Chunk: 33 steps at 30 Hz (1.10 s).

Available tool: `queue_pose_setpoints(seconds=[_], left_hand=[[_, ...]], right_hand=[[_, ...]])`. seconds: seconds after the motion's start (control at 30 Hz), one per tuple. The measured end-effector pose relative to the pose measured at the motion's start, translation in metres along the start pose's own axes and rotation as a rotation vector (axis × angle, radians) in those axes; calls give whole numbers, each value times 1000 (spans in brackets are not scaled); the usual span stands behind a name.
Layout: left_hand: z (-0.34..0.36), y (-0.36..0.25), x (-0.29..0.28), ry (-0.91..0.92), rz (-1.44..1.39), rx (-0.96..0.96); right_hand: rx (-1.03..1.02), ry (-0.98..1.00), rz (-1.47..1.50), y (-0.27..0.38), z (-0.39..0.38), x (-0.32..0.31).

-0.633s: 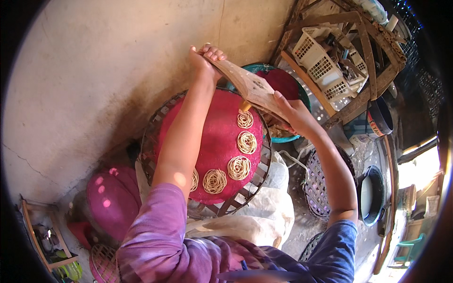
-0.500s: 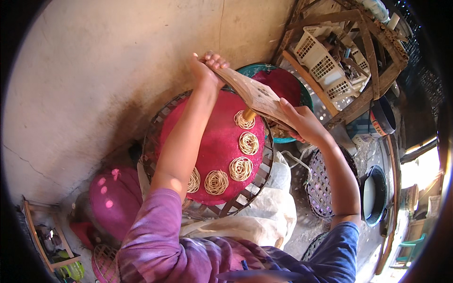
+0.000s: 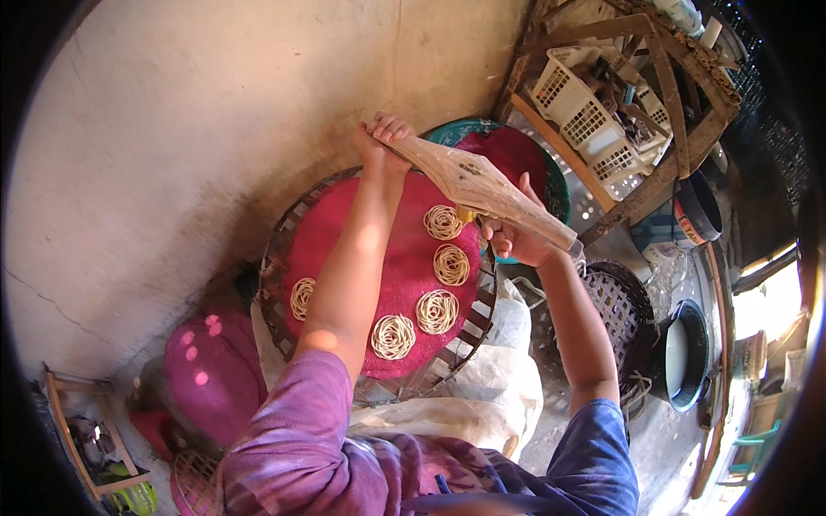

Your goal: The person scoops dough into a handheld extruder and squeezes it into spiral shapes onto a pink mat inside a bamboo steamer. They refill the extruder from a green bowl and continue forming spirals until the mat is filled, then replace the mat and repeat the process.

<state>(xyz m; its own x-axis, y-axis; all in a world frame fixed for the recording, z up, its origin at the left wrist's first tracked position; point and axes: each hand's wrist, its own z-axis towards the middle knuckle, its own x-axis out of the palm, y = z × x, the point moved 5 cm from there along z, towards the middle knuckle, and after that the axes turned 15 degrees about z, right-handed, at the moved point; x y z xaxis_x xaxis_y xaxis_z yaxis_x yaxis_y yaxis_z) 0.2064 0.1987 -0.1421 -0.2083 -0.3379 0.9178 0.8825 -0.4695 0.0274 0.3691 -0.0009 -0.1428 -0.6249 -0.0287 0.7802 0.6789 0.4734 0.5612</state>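
My left hand [image 3: 385, 138] is closed round the upper left end of a wooden press [image 3: 469, 181], a carved bar that slants down to the right. Beneath its middle shows part of a brass-coloured cylinder [image 3: 465, 214]. At the right end, my right hand [image 3: 521, 239] has its thumb stretched up and fingers apart, with the bar crossing over the palm. Below lies a red cloth [image 3: 370, 258] on a round woven tray [image 3: 274, 258]. Several coiled pale noodle nests [image 3: 437, 311] sit on it in a curve; my left forearm hides part of the cloth.
A teal basin [image 3: 557, 185] with red cloth stands behind the tray. White plastic crates [image 3: 583, 120] of tools rest in a wooden frame at the back right. On the right are a dark woven basket [image 3: 615, 301] and a black basin [image 3: 684, 357]. A plastered wall [image 3: 189, 146] borders the left.
The press has swung outward and lower on its right side. My right hand has loosened from its grip on the bar. A noodle nest left of my forearm now shows.
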Motion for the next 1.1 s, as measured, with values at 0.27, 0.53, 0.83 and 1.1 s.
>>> queue_pose_setpoints(seconds=[0.27, 0.53, 0.83, 1.1], left_hand=[[-3, -21, 6, -42, 24, 66], [-20, -58, 98, 144, 228, 132], [-167, -179, 266, 257, 834, 372], [-320, -107, 289, 221, 1061, -93]], right_hand=[[127, -69, -182, -15, 13, -34], [-822, -150, -1992, -18, 28, 7], [-245, -380, -1492, 0, 22, -75], [-300, -563, -526, -95, -67, -89]])
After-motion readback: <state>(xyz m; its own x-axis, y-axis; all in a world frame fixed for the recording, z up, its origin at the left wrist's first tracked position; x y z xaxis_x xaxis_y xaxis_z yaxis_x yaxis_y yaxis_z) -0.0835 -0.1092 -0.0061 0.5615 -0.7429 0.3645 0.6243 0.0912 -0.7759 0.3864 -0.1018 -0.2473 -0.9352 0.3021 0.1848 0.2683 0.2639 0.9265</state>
